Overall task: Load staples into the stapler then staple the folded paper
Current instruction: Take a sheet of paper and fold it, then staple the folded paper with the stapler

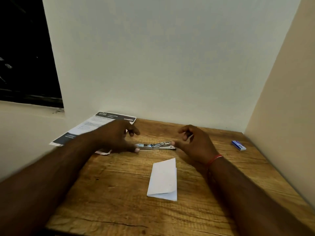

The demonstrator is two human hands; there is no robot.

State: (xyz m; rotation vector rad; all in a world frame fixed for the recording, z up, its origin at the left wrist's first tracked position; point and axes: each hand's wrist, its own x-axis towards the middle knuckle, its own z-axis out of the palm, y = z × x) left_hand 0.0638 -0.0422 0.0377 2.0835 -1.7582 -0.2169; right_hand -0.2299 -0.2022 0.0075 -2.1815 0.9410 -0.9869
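Observation:
A metal stapler (156, 145) lies swung open flat on the wooden table (119, 193), its two halves spread left and right. My left hand (117, 137) hovers at its left end, the thumb tip touching the metal, fingers apart. At the stapler's right end my right hand (194, 143) rests with curled, spread fingers, its thumb tip against the metal. Neither hand holds anything. A white folded paper (163, 180) lies nearer to me, in front of the stapler. Far to the right sits a small blue staple box (238, 145).
A printed sheet (95, 126) with dark bands hangs over the table's back-left corner, partly under my left forearm. A scrap of paper (104, 152) peeks out below my left hand. Walls close in behind and on the right. A dark window is at left.

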